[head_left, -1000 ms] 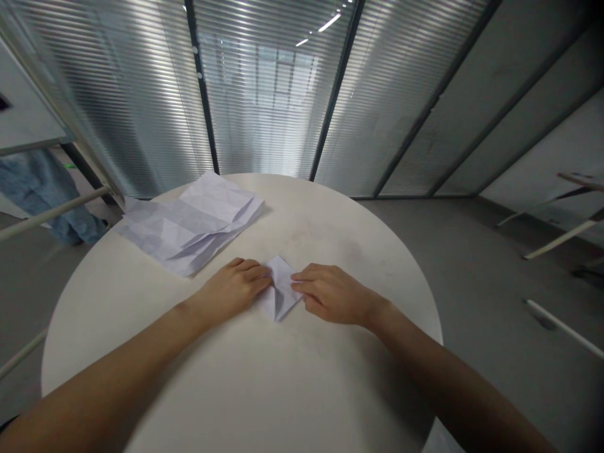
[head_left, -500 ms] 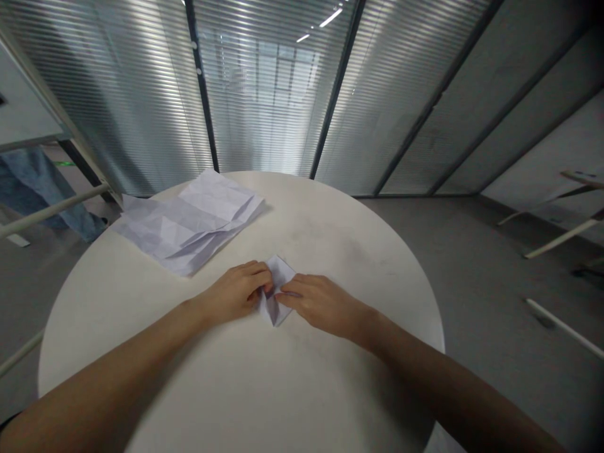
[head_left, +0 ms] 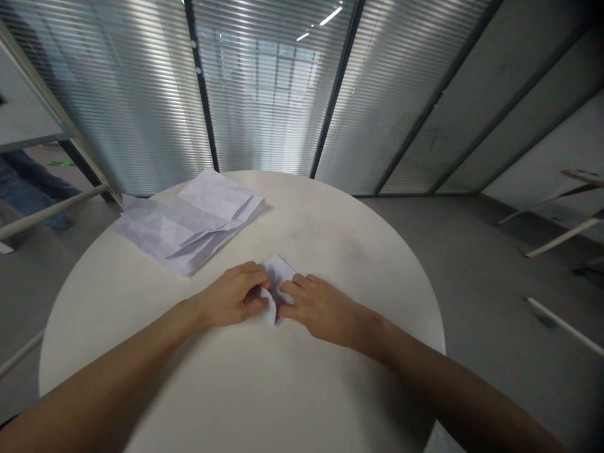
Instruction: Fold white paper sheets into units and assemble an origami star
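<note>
The folded paper (head_left: 278, 269), long axis pointing away, sits between left hand (head_left: 234, 293) — pinching its flap (head_left: 272, 306) — and right hand (head_left: 319, 308), touching it, grip unclear from here.

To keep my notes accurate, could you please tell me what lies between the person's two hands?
In the head view, folded paper lies between the left hand and right hand, both touching it.

The paper (head_left: 278, 267) lies on the surface (head_left: 283, 390), between the left grip (head_left: 234, 294) and the right grip (head_left: 319, 309), touching both. Ahead of the left grip and slightly leftward, the sheets (head_left: 189, 217) lie. Beyond both grips stand the blinds (head_left: 264, 119).
</note>
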Available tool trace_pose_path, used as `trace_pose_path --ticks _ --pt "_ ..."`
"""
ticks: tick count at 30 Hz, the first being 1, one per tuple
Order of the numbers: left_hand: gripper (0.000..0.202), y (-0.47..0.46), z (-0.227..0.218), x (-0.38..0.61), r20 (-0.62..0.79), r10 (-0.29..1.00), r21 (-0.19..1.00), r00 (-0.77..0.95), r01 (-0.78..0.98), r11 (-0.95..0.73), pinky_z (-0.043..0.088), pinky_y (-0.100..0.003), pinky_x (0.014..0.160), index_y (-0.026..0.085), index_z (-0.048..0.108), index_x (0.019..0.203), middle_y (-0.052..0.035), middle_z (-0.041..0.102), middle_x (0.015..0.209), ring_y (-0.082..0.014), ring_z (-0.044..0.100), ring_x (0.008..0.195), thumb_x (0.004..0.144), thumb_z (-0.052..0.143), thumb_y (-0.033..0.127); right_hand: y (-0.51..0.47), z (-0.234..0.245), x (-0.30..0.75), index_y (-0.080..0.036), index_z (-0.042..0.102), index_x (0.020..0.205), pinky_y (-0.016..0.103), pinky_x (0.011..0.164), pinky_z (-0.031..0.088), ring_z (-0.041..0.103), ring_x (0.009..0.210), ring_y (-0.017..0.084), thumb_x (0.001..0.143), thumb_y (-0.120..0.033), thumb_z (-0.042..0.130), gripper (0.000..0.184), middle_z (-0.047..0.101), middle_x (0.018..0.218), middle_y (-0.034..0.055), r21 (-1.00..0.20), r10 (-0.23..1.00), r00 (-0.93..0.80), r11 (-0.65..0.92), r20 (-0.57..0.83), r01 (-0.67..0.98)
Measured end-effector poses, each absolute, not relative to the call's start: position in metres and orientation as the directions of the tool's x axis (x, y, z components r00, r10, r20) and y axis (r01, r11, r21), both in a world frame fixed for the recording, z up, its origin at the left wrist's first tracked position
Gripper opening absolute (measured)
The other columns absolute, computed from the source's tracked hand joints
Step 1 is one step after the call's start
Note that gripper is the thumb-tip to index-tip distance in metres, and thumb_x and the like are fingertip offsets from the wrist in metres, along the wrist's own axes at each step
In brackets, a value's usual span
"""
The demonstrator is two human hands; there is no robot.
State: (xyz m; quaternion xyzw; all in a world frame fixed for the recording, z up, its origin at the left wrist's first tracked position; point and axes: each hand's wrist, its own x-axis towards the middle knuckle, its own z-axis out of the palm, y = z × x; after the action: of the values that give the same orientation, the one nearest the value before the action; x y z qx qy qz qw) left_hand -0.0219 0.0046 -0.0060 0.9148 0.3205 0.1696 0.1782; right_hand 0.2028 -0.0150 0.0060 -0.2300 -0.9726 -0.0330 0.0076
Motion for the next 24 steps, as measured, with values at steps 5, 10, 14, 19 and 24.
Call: trace_pose_path --ticks 5,10,14,19,24 --pt "0.029 0.002 -0.013 -0.018 0.239 0.679 0.35 0.694 0.59 -0.727 0.046 -0.032 0.078 0.018 0.053 0.105 -0.0077 0.055 0.103 -0.0204 0.054 0.091 0.082 0.057 0.035 -0.003 0.01 0.219 -0.027 0.066 0.107 0.036 0.094 0.04 0.055 0.104 0.018 0.082 -0.01 0.052 0.033 0.061 0.116 0.0033 -0.213 0.432 -0.9 0.887 0.064 0.41" --pt "0.023 0.003 -0.019 -0.019 0.252 0.591 0.262 0.766 0.534 -0.804 0.045 -0.034 0.085 0.024 0.059 0.108 -0.0072 0.054 0.112 -0.0197 0.054 0.096 0.088 0.052 0.033 0.012 0.005 0.23 -0.019 0.069 0.101 0.034 0.092 0.043 0.058 0.1 0.018 0.084 -0.029 0.06 0.021 0.066 0.107 0.0069 -0.316 0.525 -0.843 0.824 0.117 0.469" --pt "0.026 0.001 -0.017 -0.019 0.234 0.509 0.18 0.828 0.478 -0.86 0.042 -0.036 0.088 0.025 0.063 0.107 -0.0074 0.059 0.106 -0.0206 0.053 0.096 0.093 0.044 0.036 0.014 -0.004 0.23 -0.018 0.062 0.115 0.039 0.098 0.04 0.054 0.112 0.023 0.081 -0.047 0.062 0.044 0.061 0.121 0.011 -0.261 0.554 -0.82 0.82 0.142 0.509" --pt "0.041 -0.004 -0.009 -0.018 0.186 0.481 0.188 0.857 0.45 -0.873 0.041 -0.04 0.091 0.022 0.061 0.112 -0.0092 0.06 0.109 -0.0243 0.053 0.102 0.085 0.052 0.052 0.014 -0.01 0.229 -0.017 0.052 0.129 0.042 0.105 0.033 0.043 0.126 0.025 0.085 -0.055 0.052 0.058 0.049 0.136 0.0147 -0.192 0.544 -0.831 0.833 0.114 0.519" --pt "0.039 0.0 -0.014 -0.02 0.224 0.469 0.189 0.854 0.434 -0.881 0.042 -0.039 0.094 0.021 0.061 0.114 -0.0089 0.062 0.112 -0.0236 0.056 0.105 0.087 0.051 0.049 0.015 -0.007 0.228 -0.017 0.054 0.127 0.042 0.101 0.035 0.046 0.122 0.026 0.084 -0.058 0.051 0.06 0.053 0.131 0.0155 -0.141 0.533 -0.84 0.843 0.1 0.519"
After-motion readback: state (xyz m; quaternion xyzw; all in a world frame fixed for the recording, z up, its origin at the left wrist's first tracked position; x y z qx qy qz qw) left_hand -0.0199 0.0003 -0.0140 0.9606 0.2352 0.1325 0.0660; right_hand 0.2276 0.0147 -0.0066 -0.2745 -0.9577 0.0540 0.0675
